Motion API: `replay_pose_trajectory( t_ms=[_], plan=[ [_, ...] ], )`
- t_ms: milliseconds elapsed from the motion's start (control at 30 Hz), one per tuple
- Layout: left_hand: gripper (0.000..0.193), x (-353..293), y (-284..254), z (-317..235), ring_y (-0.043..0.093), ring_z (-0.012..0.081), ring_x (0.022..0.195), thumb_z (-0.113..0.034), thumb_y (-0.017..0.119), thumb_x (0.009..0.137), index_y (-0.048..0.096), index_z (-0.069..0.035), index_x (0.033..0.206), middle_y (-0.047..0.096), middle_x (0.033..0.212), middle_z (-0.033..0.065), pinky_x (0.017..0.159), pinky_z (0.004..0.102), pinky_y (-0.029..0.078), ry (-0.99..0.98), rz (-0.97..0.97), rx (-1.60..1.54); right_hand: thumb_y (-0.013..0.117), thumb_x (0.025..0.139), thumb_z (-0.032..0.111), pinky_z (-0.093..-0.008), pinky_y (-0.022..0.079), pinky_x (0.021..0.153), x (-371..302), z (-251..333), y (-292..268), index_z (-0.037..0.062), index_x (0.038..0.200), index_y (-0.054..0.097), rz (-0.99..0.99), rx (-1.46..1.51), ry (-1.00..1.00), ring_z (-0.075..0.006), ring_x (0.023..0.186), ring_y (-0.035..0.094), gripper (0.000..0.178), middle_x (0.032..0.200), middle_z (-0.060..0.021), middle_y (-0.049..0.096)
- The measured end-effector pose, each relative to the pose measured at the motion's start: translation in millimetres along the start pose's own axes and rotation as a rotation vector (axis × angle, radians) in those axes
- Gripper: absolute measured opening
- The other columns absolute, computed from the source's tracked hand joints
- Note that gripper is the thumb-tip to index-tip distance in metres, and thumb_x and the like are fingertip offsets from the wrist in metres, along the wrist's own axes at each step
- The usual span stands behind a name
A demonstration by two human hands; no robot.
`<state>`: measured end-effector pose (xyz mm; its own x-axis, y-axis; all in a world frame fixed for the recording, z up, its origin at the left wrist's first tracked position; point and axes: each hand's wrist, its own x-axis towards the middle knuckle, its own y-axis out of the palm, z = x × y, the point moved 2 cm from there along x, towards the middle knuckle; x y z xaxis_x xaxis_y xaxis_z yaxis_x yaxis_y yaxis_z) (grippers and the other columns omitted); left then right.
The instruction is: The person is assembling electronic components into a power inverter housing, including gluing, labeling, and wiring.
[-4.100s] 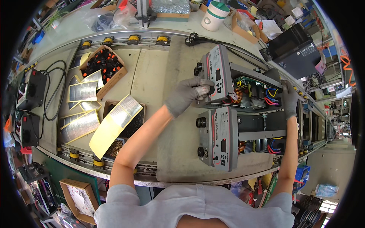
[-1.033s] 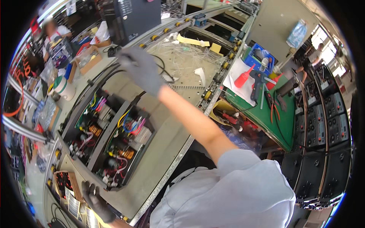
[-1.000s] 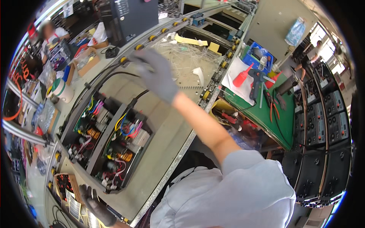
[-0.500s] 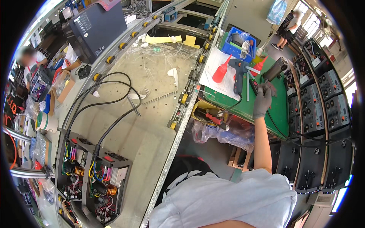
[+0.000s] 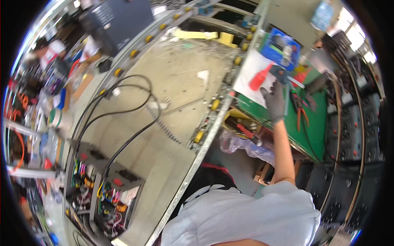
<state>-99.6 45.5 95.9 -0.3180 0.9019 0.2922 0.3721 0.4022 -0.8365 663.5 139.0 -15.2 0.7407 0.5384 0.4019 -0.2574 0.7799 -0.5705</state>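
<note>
My right hand (image 5: 276, 101), in a grey glove, is closed round the handle of a hot glue gun (image 5: 280, 74) on the green bench mat (image 5: 262, 105). The handle itself is mostly hidden by the glove. Right of it lie orange-handled pliers (image 5: 301, 111), and left of it a red squeeze bottle (image 5: 260, 78) on white paper. At the lower left edge, my left hand (image 5: 95, 233), gloved and smeared, is beside an opened electronic unit (image 5: 119, 201) with coils and coloured wires; its fingers cannot be made out.
A blue bin (image 5: 283, 51) stands at the bench's far end, and a yellow tray of tools (image 5: 242, 127) sits under its edge. Black cables (image 5: 150, 88) loop over the roller-edged worktable (image 5: 172, 78). Racks of finished units (image 5: 349, 131) line the right; a person works at far left.
My right hand has moved left from beside the black cylinder to the glue gun. The orange-handled pliers now show uncovered on the mat. The whole view has shifted.
</note>
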Motion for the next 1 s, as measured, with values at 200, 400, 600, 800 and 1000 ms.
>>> replay_pose_trajectory(
  t_ms=[200, 400, 600, 800, 1000],
  plan=[
    [0.045, 7, 23, -34, 0.040, 0.0293, 0.126, -0.029, 0.054, 0.092, 0.053, 0.002, 0.124, 0.048, 0.132, 0.0186, 0.106, 0.0382, 0.027, 0.000, 0.007, -0.123, 0.068, 0.074, 0.013, -0.0284, 0.042, 0.083, 81, -81, 40, 0.0083, 0.108, 0.052, 0.378, 0.295, -0.109, -0.0100, 0.089, 0.050, 0.038, 0.094, 0.0013, 0.052],
    [0.046, -3, 18, -47, 0.033, 0.0268, 0.129, -0.032, 0.055, 0.091, 0.054, 0.003, 0.122, 0.036, 0.140, 0.0173, 0.107, 0.0370, 0.026, -0.107, -0.030, -0.269, 0.058, 0.088, 0.025, -0.0299, 0.040, 0.092, 64, 36, -2, -0.0012, 0.119, 0.050, 0.303, 0.860, 0.146, -0.0172, 0.100, 0.054, 0.041, 0.107, -0.0067, 0.055],
    [0.039, -8, 14, -43, 0.032, 0.0248, 0.131, -0.027, 0.058, 0.088, 0.056, 0.002, 0.115, 0.033, 0.140, 0.0170, 0.105, 0.0353, 0.029, -0.159, -0.037, -0.229, 0.064, 0.080, 0.026, -0.0286, 0.041, 0.092, -9, 232, 31, -0.0038, 0.120, 0.049, 0.602, 0.275, -0.483, -0.0153, 0.099, 0.053, 0.052, 0.109, -0.0082, 0.055],
    [0.035, 10, 34, -57, 0.038, 0.0290, 0.127, -0.019, 0.063, 0.080, 0.059, -0.001, 0.110, 0.032, 0.141, 0.0187, 0.100, 0.0357, 0.037, -0.115, -0.027, -0.380, 0.066, 0.079, 0.033, -0.0247, 0.046, 0.081, 11, 345, 69, -0.0005, 0.126, 0.047, 0.847, 1.035, -0.484, -0.0119, 0.095, 0.057, 0.061, 0.116, -0.0066, 0.057],
    [0.038, -4, 31, -57, 0.036, 0.0357, 0.129, -0.021, 0.070, 0.074, 0.061, -0.004, 0.107, 0.036, 0.138, 0.0240, 0.099, 0.0413, 0.038, -0.213, -0.116, -0.417, 0.067, 0.080, 0.016, -0.0252, 0.045, 0.084, -100, 497, 112, 0.0041, 0.121, 0.055, 0.590, 0.757, -0.957, -0.0102, 0.093, 0.056, 0.044, 0.104, -0.0029, 0.062]
  ],
)
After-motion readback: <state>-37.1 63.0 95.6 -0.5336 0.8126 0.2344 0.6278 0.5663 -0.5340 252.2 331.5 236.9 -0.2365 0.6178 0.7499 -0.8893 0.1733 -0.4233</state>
